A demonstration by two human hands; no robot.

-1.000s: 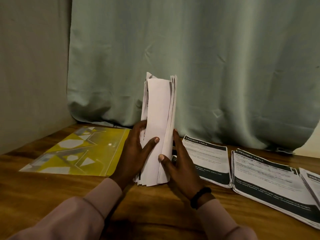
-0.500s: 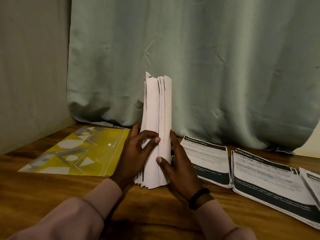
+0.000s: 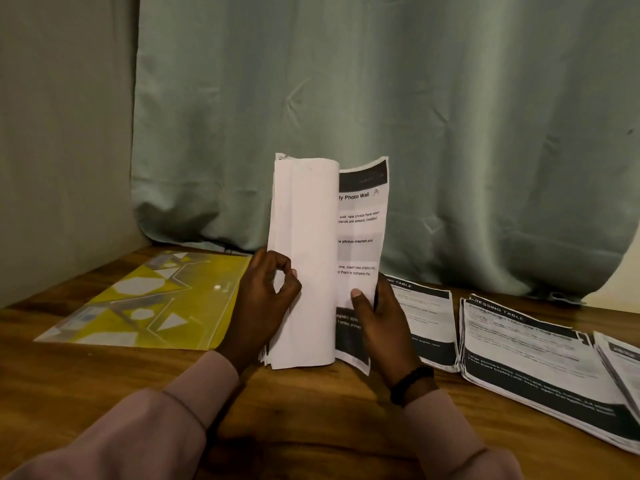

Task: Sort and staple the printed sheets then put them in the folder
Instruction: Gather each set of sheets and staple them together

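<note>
1. You are mid-sort: your left hand (image 3: 266,299) curls its fingers (image 3: 282,271) round the blank-backed bulk of the upright stack of sheets (image 3: 304,265), which stands on edge on the wooden surface (image 3: 311,410) in front of you.
2. Your right hand (image 3: 381,323) pinches one printed sheet (image 3: 362,237) peeled off the stack's right side, thumb on its face; its heading reads in part "Photo Wall".
3. Sorted so far, as I judge it: two piles (image 3: 433,327) with dark headers lie flat just right of your hands, and the edge of a third (image 3: 620,362) shows at the frame's right border.
4. The thick stack you hold suggests much sorting is left.
5. I see no stapler here, and whether any pile is stapled yet is too blurred to tell.
6. The yellow folder (image 3: 145,299) lies flat on the left, apparently shut, so filing is not yet done.
</note>
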